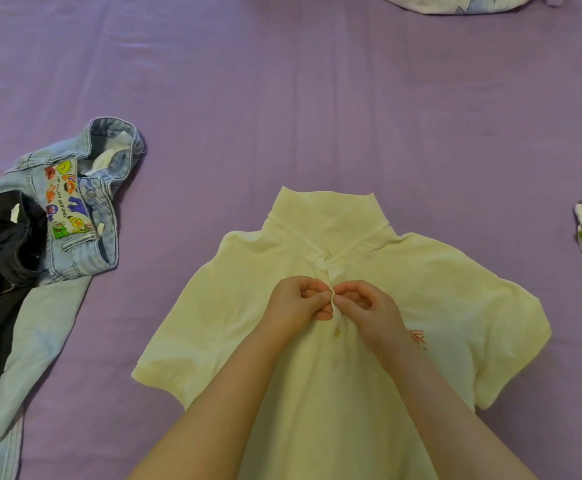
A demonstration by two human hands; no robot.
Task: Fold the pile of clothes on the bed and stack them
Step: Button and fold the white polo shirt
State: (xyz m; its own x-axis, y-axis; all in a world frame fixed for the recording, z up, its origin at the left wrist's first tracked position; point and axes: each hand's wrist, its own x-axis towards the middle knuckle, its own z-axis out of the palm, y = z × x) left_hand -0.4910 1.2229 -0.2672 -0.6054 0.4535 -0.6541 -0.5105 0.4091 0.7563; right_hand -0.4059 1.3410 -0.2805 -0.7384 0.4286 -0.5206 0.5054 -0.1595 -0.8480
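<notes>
Polo shirt (421, 289): cream, spread front-up at the bed's (282, 98) near edge.
Hands: left hand (298, 301) and right hand (365, 306) pinch its placket.
Jeans (85, 202): left edge.

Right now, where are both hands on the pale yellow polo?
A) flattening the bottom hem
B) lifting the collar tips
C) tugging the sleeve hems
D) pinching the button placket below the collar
D: the left hand and right hand pinch the placket of the polo shirt, just below its collar.
</notes>
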